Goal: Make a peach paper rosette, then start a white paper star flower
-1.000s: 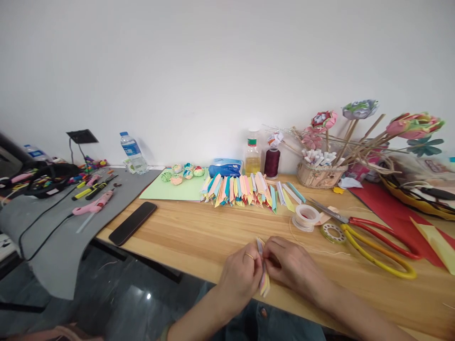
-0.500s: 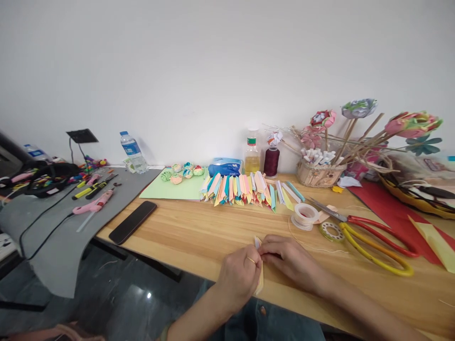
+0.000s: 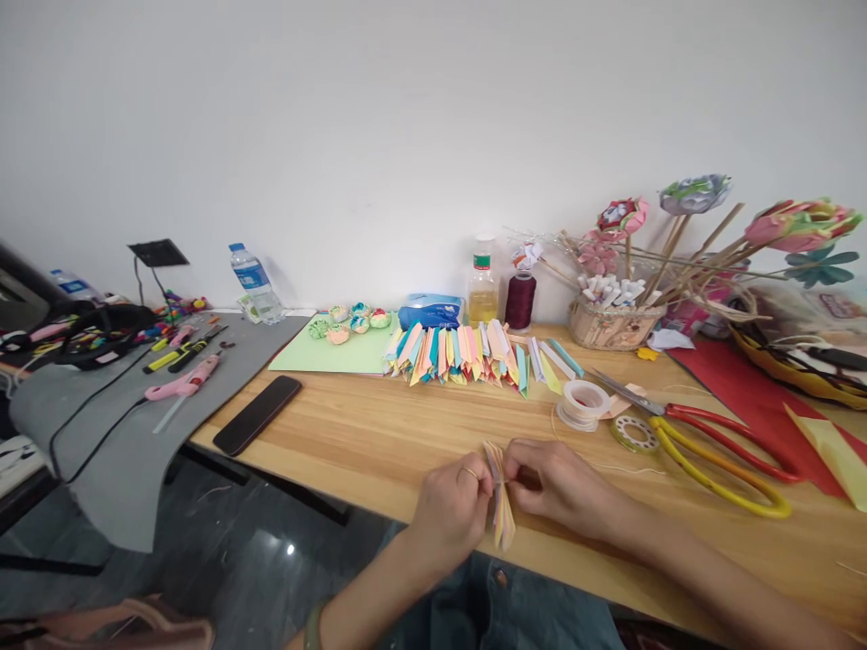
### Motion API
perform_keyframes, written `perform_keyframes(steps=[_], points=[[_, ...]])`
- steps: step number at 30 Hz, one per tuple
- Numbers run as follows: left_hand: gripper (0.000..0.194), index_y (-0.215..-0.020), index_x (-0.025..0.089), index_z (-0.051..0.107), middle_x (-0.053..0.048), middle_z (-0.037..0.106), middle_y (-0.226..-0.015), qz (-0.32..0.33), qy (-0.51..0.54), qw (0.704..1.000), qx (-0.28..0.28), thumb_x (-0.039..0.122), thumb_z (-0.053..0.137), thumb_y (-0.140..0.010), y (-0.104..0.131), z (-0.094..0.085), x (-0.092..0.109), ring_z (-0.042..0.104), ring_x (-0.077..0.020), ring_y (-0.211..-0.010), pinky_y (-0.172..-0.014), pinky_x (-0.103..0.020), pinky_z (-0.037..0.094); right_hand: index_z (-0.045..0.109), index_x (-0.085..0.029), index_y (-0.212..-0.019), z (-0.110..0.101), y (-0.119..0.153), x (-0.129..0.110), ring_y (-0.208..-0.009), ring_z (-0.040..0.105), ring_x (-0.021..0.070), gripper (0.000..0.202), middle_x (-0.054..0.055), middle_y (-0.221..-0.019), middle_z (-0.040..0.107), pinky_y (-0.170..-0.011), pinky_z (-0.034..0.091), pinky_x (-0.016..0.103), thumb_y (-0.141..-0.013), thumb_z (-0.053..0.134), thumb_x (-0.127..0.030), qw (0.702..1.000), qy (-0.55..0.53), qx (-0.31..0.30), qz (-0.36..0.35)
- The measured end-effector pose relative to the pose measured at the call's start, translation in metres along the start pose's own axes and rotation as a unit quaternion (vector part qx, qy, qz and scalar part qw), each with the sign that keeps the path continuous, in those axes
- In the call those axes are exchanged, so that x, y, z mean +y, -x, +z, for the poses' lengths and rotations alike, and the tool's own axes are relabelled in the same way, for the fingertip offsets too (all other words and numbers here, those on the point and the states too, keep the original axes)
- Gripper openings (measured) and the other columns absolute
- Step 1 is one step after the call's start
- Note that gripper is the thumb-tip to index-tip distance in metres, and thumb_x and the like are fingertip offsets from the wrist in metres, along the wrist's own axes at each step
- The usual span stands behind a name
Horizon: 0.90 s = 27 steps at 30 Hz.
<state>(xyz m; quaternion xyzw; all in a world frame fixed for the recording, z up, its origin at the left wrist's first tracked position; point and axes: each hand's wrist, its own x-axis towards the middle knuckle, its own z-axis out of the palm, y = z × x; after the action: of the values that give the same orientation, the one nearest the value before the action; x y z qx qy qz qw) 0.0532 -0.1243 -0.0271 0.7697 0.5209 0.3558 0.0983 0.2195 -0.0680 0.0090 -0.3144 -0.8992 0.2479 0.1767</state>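
Note:
A slim bundle of folded pastel paper (image 3: 502, 510) stands between my hands near the table's front edge, narrow at its middle and fanned at the ends. My left hand (image 3: 452, 506), a ring on one finger, is closed at the bundle's left side. From the right, my right hand (image 3: 559, 483) pinches at the bundle's middle; a thin thread seems to run there, too fine to make out well. Behind lies a row of folded coloured paper pieces (image 3: 453, 354). The spool of pale thread (image 3: 582, 405) sits to the right, its thread trailing over the wood.
Large scissors (image 3: 718, 451) and a tape roll (image 3: 635, 433) lie right. A phone (image 3: 257, 415) rests left, near a glue gun (image 3: 182, 379). At the back stand an oil bottle (image 3: 483, 289), a dark thread cone (image 3: 520, 301) and a basket (image 3: 615, 325) with paper flowers.
My hands have moved slightly apart, and more of the paper bundle shows between them, its lower end fanned wider. The whole view has shifted slightly.

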Motion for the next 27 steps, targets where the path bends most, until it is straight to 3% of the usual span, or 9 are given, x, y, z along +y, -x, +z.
perform_keyframes(steps=[4,7,9,11,15,18,21,24,27], points=[[0.017,-0.063,0.020,0.040,0.003,0.061,-0.065,-0.079,0.055,0.995,-0.019,0.008,0.049,-0.072,-0.004,-0.003,0.002,0.058,-0.0102,-0.063,-0.060,-0.020,0.042,0.053,-0.018,-0.066,-0.006,0.009,0.000,-0.058,0.052,0.0112,0.020,-0.001,-0.065,0.059,-0.055,0.037,0.021,-0.062,0.043,-0.001,1.000,-0.014,0.002,-0.006],[0.024,-0.058,0.020,0.036,0.003,0.061,-0.064,-0.190,0.155,0.968,-0.046,0.010,0.055,-0.068,-0.008,-0.004,0.005,0.058,-0.0109,-0.063,-0.059,-0.021,0.042,0.052,-0.018,-0.064,-0.007,0.014,-0.002,-0.059,0.052,0.0112,0.020,0.000,-0.067,0.060,-0.055,0.039,0.021,-0.063,0.043,-0.001,1.000,-0.025,0.003,-0.014],[0.024,-0.058,0.020,0.036,0.003,0.060,-0.063,-0.228,0.190,0.953,-0.060,0.010,0.056,-0.067,-0.010,-0.005,0.006,0.057,-0.0112,-0.063,-0.059,-0.022,0.042,0.051,-0.018,-0.062,-0.006,0.016,-0.002,-0.060,0.053,0.0115,0.020,0.001,-0.069,0.060,-0.056,0.040,0.021,-0.064,0.043,-0.001,0.999,-0.030,0.006,-0.017],[0.017,-0.062,0.019,0.040,0.003,0.057,-0.064,-0.224,0.173,0.957,-0.064,0.011,0.053,-0.068,-0.012,-0.008,0.007,0.054,-0.0117,-0.063,-0.061,-0.024,0.042,0.050,-0.018,-0.061,-0.005,0.019,-0.002,-0.065,0.054,0.0125,0.019,0.002,-0.074,0.061,-0.059,0.042,0.022,-0.064,0.043,0.000,0.999,-0.034,0.009,-0.016],[0.004,-0.080,0.018,0.048,-0.003,0.054,-0.084,-0.146,0.078,0.986,-0.014,0.018,0.049,-0.076,-0.011,-0.018,0.014,0.049,-0.0164,-0.083,-0.075,-0.031,0.040,0.057,-0.019,-0.078,-0.005,0.030,0.000,-0.089,0.055,0.0179,0.024,0.005,-0.094,0.059,-0.078,0.044,0.030,-0.067,0.045,-0.002,1.000,-0.008,0.012,-0.002],[0.027,-0.083,0.017,0.049,-0.006,0.051,-0.091,-0.135,0.009,0.991,-0.026,0.036,0.061,-0.069,-0.008,-0.021,0.022,0.044,-0.0219,-0.090,-0.079,-0.038,0.039,0.057,-0.019,-0.091,-0.006,0.039,0.003,-0.092,0.055,0.0186,0.029,0.007,-0.097,0.058,-0.081,0.045,0.032,-0.073,0.040,-0.003,0.999,0.010,0.033,0.033],[0.033,-0.085,0.017,0.049,-0.006,0.051,-0.092,-0.143,-0.036,0.988,-0.055,0.033,0.068,-0.063,-0.003,-0.018,0.025,0.043,-0.0238,-0.090,-0.079,-0.040,0.038,0.054,-0.017,-0.102,-0.006,0.039,0.003,-0.099,0.053,0.0195,0.033,0.010,-0.106,0.056,-0.085,0.044,0.035,-0.077,0.037,-0.004,0.997,0.038,0.064,0.023],[0.014,-0.084,0.018,0.048,-0.004,0.054,-0.089,-0.148,0.004,0.987,-0.065,0.016,0.055,-0.072,-0.001,-0.014,0.019,0.047,-0.0204,-0.087,-0.078,-0.036,0.039,0.047,-0.018,-0.118,-0.003,0.028,-0.001,-0.113,0.043,0.0211,0.042,0.011,-0.122,0.048,-0.093,0.039,0.039,-0.079,0.039,-0.006,0.995,0.076,0.062,-0.026],[0.009,-0.084,0.019,0.045,-0.002,0.056,-0.084,-0.168,0.115,0.977,-0.064,0.013,0.046,-0.077,-0.005,-0.014,0.011,0.053,-0.0155,-0.079,-0.073,-0.030,0.042,0.047,-0.018,-0.120,-0.003,0.010,-0.006,-0.119,0.038,0.0250,0.039,0.012,-0.128,0.046,-0.094,0.036,0.044,-0.081,0.045,-0.013,0.993,0.104,0.038,-0.052]])
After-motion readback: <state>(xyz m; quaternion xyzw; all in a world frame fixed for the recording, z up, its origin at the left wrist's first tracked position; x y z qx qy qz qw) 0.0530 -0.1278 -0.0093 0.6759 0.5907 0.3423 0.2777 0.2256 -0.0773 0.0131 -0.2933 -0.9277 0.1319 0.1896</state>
